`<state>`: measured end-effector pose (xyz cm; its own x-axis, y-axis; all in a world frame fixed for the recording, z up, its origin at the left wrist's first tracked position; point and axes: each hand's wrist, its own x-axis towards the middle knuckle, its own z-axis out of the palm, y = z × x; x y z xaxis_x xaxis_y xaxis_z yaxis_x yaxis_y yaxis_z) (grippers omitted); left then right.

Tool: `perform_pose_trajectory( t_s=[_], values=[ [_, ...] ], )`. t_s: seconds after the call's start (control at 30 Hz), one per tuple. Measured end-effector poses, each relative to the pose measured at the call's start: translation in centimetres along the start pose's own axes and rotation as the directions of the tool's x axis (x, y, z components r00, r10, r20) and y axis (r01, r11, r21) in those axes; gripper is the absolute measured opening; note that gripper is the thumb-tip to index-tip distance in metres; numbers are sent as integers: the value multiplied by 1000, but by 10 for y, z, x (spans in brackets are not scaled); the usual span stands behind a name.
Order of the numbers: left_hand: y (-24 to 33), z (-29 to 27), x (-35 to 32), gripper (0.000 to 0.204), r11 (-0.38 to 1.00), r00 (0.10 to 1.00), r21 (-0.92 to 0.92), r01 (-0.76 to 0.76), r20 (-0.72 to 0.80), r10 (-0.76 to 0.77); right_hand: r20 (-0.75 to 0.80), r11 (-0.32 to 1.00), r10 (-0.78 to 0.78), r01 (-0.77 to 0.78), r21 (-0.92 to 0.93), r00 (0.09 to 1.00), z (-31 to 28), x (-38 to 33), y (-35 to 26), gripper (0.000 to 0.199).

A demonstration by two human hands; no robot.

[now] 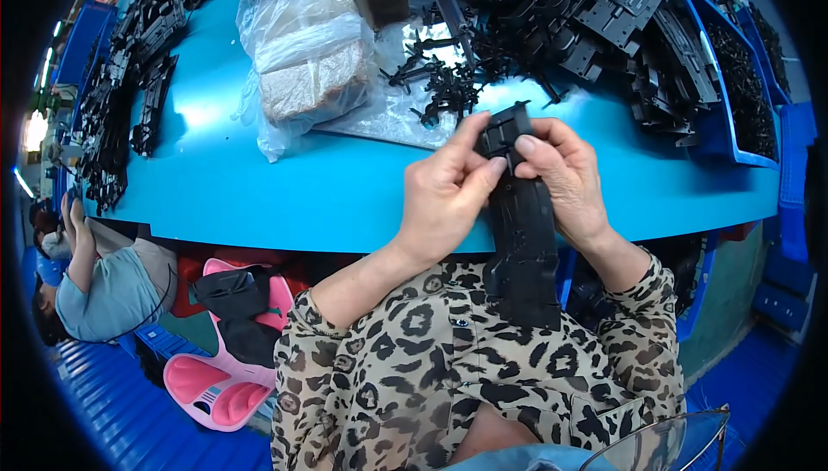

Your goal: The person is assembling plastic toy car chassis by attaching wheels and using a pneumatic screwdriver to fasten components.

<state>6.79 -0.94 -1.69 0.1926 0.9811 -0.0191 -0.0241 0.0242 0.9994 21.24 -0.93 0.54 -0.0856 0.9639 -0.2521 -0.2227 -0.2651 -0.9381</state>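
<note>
A long black plastic molded part [523,229] is held between my two hands, in front of my body at the table's near edge. My left hand [448,186] grips its upper left side, thumb and fingers pressed on the end. My right hand [565,173] pinches the same end from the right, its thumb on top. The part's lower end hangs toward my lap. Just beyond my hands lies a pile of small black plastic pieces [453,87] on a plastic-covered sheet. Whether a small piece sits under my fingertips is hidden.
A plastic-wrapped bundle [315,74] stands left of the small pieces. Black molded parts [621,5] heap at the back right, beside a blue bin [733,117]. More finished-looking black parts [138,83] line the left side. A person [116,290] sits left, near a pink chair [220,385].
</note>
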Motion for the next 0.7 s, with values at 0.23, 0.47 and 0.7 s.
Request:
perform_pose_trajectory(
  t_s=[0.23, 0.47, 0.7],
  values=[
    [3, -16, 3, 24, 829, 939, -448, 334, 79, -336, 79, 934, 106, -126, 335, 991, 3, 0, 3, 30],
    [17, -22, -2, 19, 762, 938, -561, 324, 88, -334, 121, 949, 196, -220, 227, 973, 4, 6, -6, 31],
    [25, -37, -1, 18, 804, 960, -531, 270, 86, -266, 169, 978, 119, -145, 152, 978, 4, 24, -16, 25]
  ],
)
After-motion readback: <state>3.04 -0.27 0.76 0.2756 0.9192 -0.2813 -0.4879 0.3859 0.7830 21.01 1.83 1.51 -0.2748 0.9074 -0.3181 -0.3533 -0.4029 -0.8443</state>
